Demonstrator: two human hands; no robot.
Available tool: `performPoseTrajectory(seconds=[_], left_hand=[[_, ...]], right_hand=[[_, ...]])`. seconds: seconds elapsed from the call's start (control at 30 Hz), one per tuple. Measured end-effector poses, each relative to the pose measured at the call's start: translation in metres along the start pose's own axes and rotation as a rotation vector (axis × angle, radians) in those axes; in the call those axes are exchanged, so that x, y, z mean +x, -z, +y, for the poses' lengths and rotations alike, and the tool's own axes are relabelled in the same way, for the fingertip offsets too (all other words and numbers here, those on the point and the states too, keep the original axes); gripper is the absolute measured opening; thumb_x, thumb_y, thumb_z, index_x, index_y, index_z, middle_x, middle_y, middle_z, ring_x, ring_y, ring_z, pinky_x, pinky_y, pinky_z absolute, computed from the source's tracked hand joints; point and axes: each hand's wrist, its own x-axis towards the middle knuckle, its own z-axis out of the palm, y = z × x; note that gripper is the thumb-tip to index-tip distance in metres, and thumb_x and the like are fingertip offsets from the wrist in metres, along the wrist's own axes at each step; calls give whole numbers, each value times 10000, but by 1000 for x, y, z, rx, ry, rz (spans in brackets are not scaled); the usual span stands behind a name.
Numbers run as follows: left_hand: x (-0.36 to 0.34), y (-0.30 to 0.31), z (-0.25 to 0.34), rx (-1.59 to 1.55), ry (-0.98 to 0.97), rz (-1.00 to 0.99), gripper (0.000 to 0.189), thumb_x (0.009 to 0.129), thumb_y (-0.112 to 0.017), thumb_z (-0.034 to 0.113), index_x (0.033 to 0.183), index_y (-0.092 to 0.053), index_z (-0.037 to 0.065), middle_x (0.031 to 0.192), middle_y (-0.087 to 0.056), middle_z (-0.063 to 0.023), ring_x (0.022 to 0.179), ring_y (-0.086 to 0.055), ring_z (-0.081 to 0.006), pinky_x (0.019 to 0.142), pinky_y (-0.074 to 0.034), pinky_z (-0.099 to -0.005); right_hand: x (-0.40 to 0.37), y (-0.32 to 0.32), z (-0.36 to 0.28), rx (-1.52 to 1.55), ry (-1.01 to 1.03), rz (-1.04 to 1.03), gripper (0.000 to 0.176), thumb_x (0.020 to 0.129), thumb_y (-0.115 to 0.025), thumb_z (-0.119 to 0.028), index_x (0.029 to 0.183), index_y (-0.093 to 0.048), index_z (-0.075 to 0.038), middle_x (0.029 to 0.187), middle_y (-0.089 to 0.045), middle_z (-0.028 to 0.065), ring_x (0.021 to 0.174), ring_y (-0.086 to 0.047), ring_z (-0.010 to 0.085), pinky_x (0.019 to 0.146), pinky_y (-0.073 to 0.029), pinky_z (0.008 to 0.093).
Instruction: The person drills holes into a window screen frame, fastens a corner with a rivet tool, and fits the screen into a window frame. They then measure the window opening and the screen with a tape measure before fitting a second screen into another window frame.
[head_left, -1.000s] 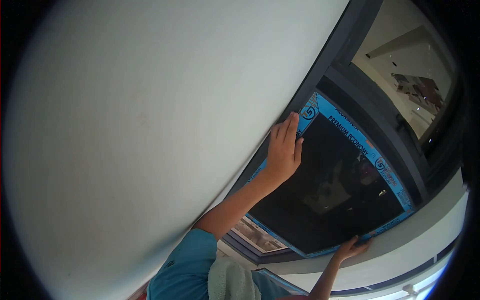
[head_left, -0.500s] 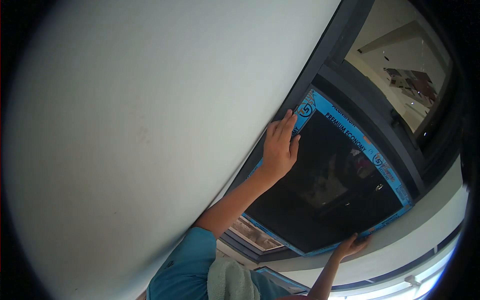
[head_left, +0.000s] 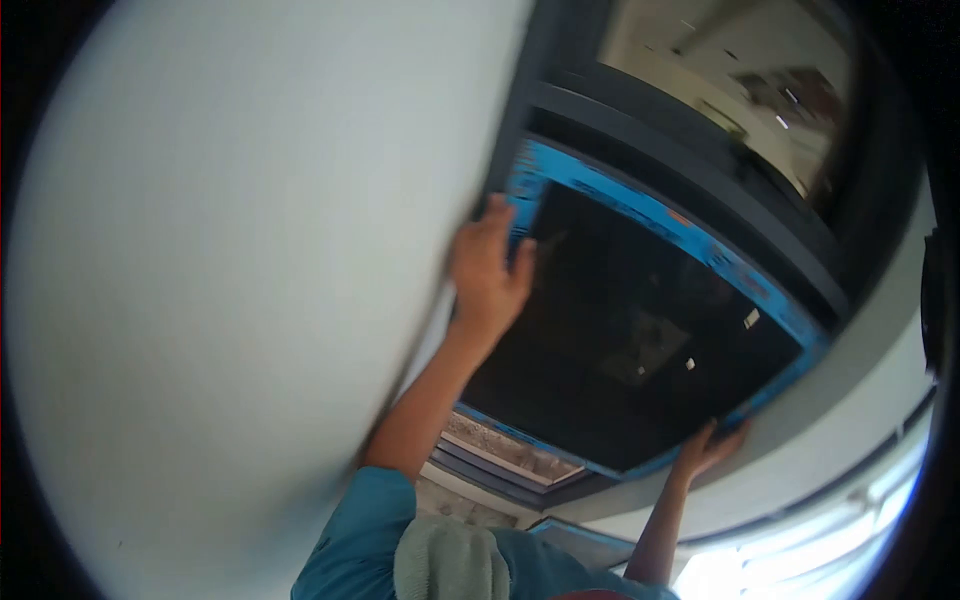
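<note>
A dark glass window sash (head_left: 610, 310) with blue printed protective tape (head_left: 672, 222) around its edges fills the middle of the view. It sits tilted at the dark grey window frame (head_left: 690, 155). My left hand (head_left: 488, 275) grips its left edge, fingers stretched up along the taped border and thumb apart over the face. Down at the lower right edge, my right hand (head_left: 708, 455) holds the sash by its taped side, with part of the fingers hidden. Below the sash, a gap (head_left: 510, 448) in the frame shows rough ground or masonry outside.
A broad white wall (head_left: 250, 250) stands close along my left arm. Above the sash is a glazed pane (head_left: 740, 80) with reflections. A pale curved ledge (head_left: 800, 430) runs along the right. A light towel (head_left: 450, 560) hangs over my blue shirt.
My view has turned, so the sash, frame and left hand appear farther left. Both hands stay on the same edges of the sash. The current picture is blurrier.
</note>
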Motion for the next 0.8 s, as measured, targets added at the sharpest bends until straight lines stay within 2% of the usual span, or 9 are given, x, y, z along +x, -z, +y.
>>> performPoseTrajectory(seconds=[0.13,0.17,0.2,0.23,0.27,0.37,0.5,0.7,0.8], left_hand=[[-1,-2,1,47,27,-26,418,779,-702,178,1137,-576,4,1151,-589,-172,997,-582,-327,866,-438,-396],[0,0,3,111,21,-38,431,776,-715,188,1139,-575,2,1162,-586,-165,986,-589,-304,840,-459,-372],[1,1,7,11,75,-37,436,780,-720,192,1141,-573,-3,1168,-586,-154,979,-592,-278,801,-482,-337],[3,2,3,58,-5,-47,429,785,-719,165,1147,-566,-10,1183,-575,-158,971,-593,-262,761,-503,-311],[3,0,6,15,2,-38,435,800,-707,159,1165,-551,-19,1190,-567,-155,979,-588,-243,820,-495,-328],[0,-4,9,-11,33,-93,417,836,-670,169,1190,-537,-7,1199,-555,-166,1007,-579,-263,869,-475,-347],[-2,0,14,5,68,-129,427,841,-660,151,1207,-516,-14,1215,-542,-174,1036,-568,-278,896,-465,-367],[-2,-1,13,-1,136,-173,446,843,-649,107,1234,-482,-28,1220,-531,-185,1068,-554,-283,906,-458,-374],[-1,-1,23,-13,152,-182,446,844,-648,122,1236,-488,-17,1210,-537,-186,1069,-551,-281,918,-444,-373]], right_hand=[[1,4,-14,3,-56,-32,606,804,-556,-72,1348,-312,31,1355,-355,233,1264,-319,375,1068,-215,446],[7,9,-24,66,-93,-37,603,795,-546,-49,1343,-310,32,1334,-368,230,1242,-337,378,1055,-229,451],[13,13,-32,140,-123,-40,601,786,-536,-27,1339,-309,32,1314,-381,228,1219,-354,382,1043,-242,456],[13,16,-33,140,-111,-23,604,777,-533,-16,1334,-305,36,1287,-385,237,1194,-361,394,1031,-250,462],[15,16,-33,152,-93,-9,608,769,-530,-6,1330,-302,39,1261,-390,246,1169,-368,406,1020,-258,467],[13,12,-32,307,-208,-42,644,764,-542,-26,1342,-269,53,1256,-347,284,1159,-343,437,1017,-251,478],[17,18,-31,366,-199,-90,692,772,-542,-33,1365,-200,68,1277,-245,332,1167,-293,460,1020,-230,495],[16,18,-28,396,-284,-176,660,802,-510,-27,1359,-172,80,1291,-227,327,1172,-292,442,1012,-234,487],[15,23,-23,533,-302,-178,663,811,-503,-31,1360,-151,89,1295,-208,324,1167,-281,437,1012,-222,487]])
